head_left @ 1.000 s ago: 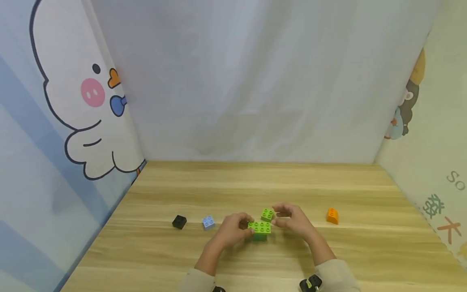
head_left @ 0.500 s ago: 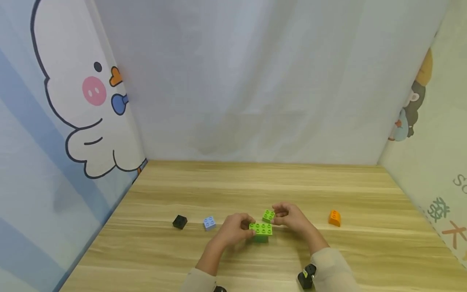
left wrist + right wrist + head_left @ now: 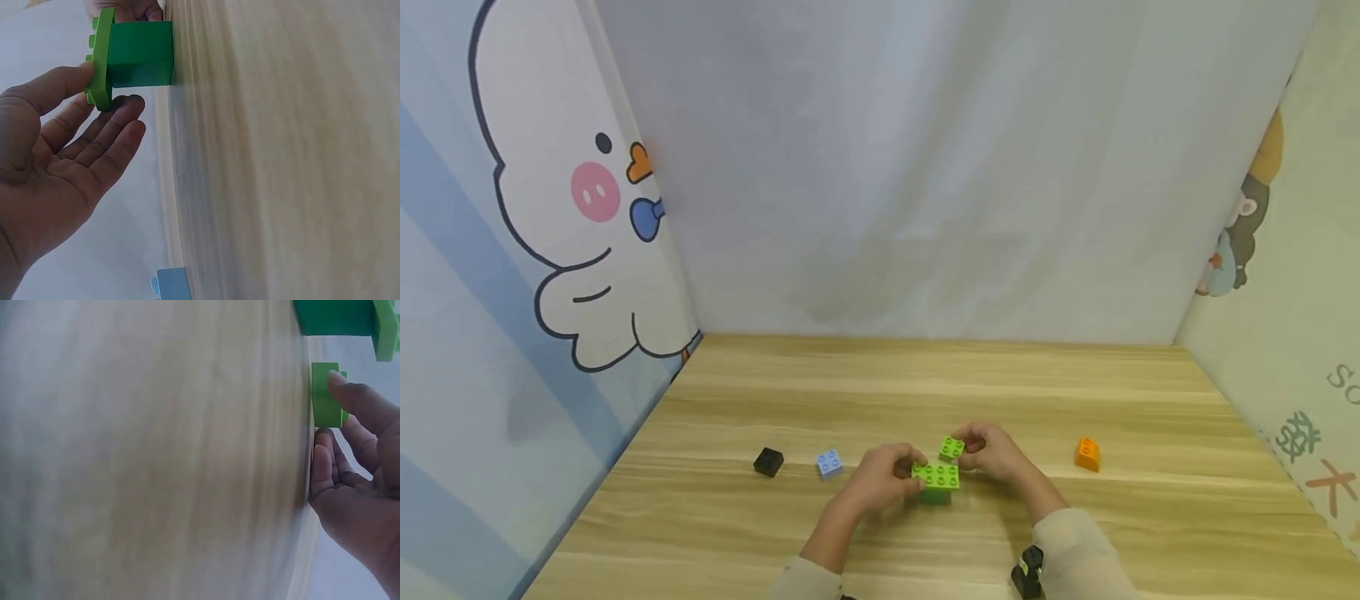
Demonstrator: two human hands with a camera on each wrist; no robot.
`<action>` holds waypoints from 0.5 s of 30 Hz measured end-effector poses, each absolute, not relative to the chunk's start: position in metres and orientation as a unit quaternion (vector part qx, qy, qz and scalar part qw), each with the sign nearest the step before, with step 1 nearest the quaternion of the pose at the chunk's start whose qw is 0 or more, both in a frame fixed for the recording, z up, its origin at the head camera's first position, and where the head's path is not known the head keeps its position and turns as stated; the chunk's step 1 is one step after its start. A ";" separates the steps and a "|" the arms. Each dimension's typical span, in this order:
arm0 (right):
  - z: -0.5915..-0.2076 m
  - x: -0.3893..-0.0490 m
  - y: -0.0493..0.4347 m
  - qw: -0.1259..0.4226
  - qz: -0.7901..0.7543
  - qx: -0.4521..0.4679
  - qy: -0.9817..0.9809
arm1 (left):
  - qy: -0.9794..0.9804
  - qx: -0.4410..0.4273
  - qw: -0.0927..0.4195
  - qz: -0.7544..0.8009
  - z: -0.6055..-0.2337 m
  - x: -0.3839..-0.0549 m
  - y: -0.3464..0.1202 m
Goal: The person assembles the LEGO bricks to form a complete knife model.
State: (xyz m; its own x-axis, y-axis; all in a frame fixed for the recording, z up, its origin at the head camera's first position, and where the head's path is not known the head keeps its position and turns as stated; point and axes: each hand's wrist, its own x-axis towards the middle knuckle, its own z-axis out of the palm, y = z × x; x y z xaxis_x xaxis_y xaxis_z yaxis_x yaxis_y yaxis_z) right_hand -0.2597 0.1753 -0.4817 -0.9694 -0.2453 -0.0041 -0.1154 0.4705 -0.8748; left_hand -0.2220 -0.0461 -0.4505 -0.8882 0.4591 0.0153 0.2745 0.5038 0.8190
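Note:
My left hand [image 3: 880, 477] pinches the left end of a lime-green building-block plate [image 3: 937, 475], thumb on the studs. The plate sits on top of a dark green block [image 3: 140, 54] and overhangs it. Just behind this stack stands a small lime-green brick [image 3: 951, 451] with studs on top. My right hand [image 3: 991, 452] pinches that brick from its right side; in the right wrist view the thumb [image 3: 340, 384] lies against it, while the other fingers are bent low beside the wooden tabletop.
Left of the hands lie a light blue brick [image 3: 829, 464] and a black block [image 3: 768, 462]. An orange brick with a curved side [image 3: 1087, 454] lies on the right. A pale curtain [image 3: 925, 208] hangs behind the wooden table [image 3: 925, 375].
My right hand has come slightly left, and its fingers have closed in on the small lime-green brick. My left hand keeps its hold on the plate.

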 end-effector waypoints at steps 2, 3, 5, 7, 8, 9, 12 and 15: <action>-0.480 -0.258 0.176 0.065 -0.503 -0.114 0.854 | 0.859 0.211 0.106 0.455 -0.450 -0.222 -0.047; -0.479 -0.257 0.178 0.065 -0.499 -0.126 0.855 | 0.857 0.209 0.109 0.458 -0.450 -0.222 -0.047; -0.476 -0.256 0.180 0.063 -0.496 -0.133 0.856 | 0.855 0.206 0.116 0.462 -0.450 -0.221 -0.047; -0.473 -0.257 0.182 0.059 -0.489 -0.130 0.860 | 0.854 0.204 0.120 0.463 -0.450 -0.222 -0.047; -0.472 -0.257 0.184 0.057 -0.487 -0.130 0.862 | 0.854 0.204 0.121 0.463 -0.449 -0.222 -0.047; -0.471 -0.258 0.185 0.055 -0.485 -0.124 0.864 | 0.854 0.203 0.121 0.463 -0.449 -0.222 -0.047; -0.471 -0.260 0.186 0.049 -0.489 -0.113 0.864 | 0.856 0.202 0.120 0.461 -0.448 -0.224 -0.046; -0.475 -0.259 0.187 0.050 -0.499 -0.124 0.856 | 0.855 0.200 0.122 0.463 -0.449 -0.223 -0.047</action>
